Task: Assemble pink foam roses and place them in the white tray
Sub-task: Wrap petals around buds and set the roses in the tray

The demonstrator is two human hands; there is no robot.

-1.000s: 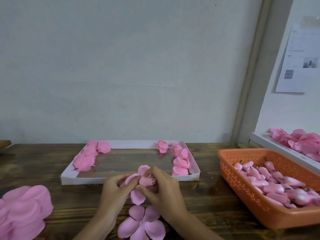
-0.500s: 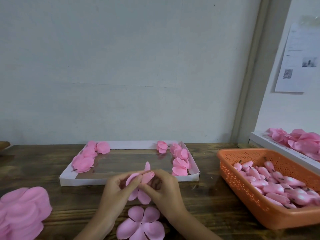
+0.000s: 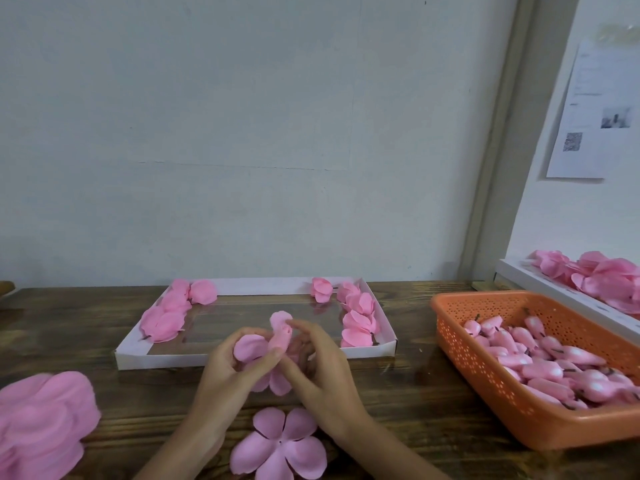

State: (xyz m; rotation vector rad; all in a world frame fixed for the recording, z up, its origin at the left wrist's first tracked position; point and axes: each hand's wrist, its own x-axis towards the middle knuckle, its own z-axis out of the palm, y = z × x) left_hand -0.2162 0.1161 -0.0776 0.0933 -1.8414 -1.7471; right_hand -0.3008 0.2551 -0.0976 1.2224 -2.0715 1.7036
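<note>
A dark wooden table (image 3: pixel 398 403) carries the whole job. Just beyond the hands lies the white tray (image 3: pixel 166 360), with finished pink roses (image 3: pixel 166 317) lined along its left and right sides and its middle unfilled. To the right of the right hand stands an orange basket (image 3: pixel 485 386) heaped with rolled foam buds (image 3: pixel 540 355). A stack of loose petal sheets (image 3: pixel 41 420) sits well to the left of the left hand.

The left hand (image 3: pixel 225 379) and right hand (image 3: pixel 322 368) meet over the table, just short of the tray's front wall. Both grasp one half-built rose (image 3: pixel 280 330): the left hand's thumb and fingers pinch the petal layer from the side, while the right hand's fingers curl about the bud from the other side. The exact finger contacts there are blurred. Directly beneath the hands, flat on the table, lies a five-petal cutout (image 3: pixel 278 448).

The rose looks very light and soft, and its thin foam petals bend readily under the fingers. They would likely crease or tear if squeezed hard. It is best held low, at the firm bud and the base where the petals gather, leaving the outer petals free. The task seems to be partway through, with this rose not yet in the tray and many buds waiting.
</note>
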